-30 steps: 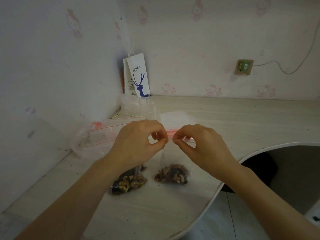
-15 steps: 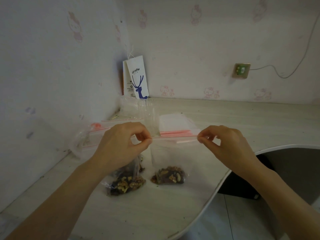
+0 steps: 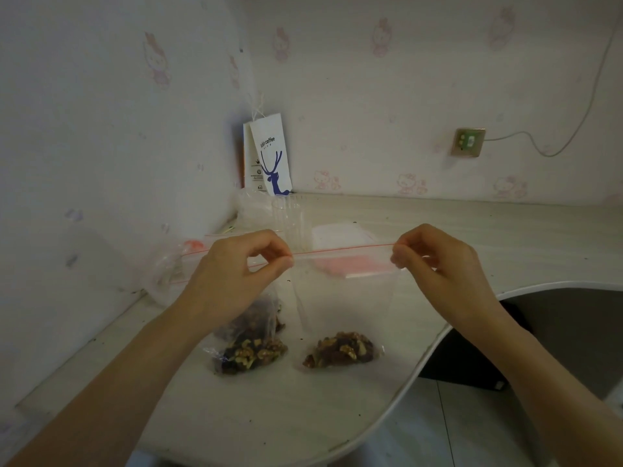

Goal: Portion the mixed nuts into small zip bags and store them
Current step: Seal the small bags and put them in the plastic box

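Observation:
A clear small zip bag with a red seal strip hangs upright over the table, mixed nuts resting in its bottom on the tabletop. My left hand pinches the left end of the seal. At the right end, my right hand pinches it too, so the strip is stretched flat between them. A second bag of nuts lies below my left hand, with a darker bag partly hidden behind it.
A stack of spare zip bags lies behind the held one. A clear plastic cup and a white paper coffee bag stand in the corner. Larger clear bags lie at the left wall. The table's curved edge drops off at right.
My hands started together at the middle of the seal and slid apart along it, the right hand going farthest, to the right end. The bag top is now pulled taut.

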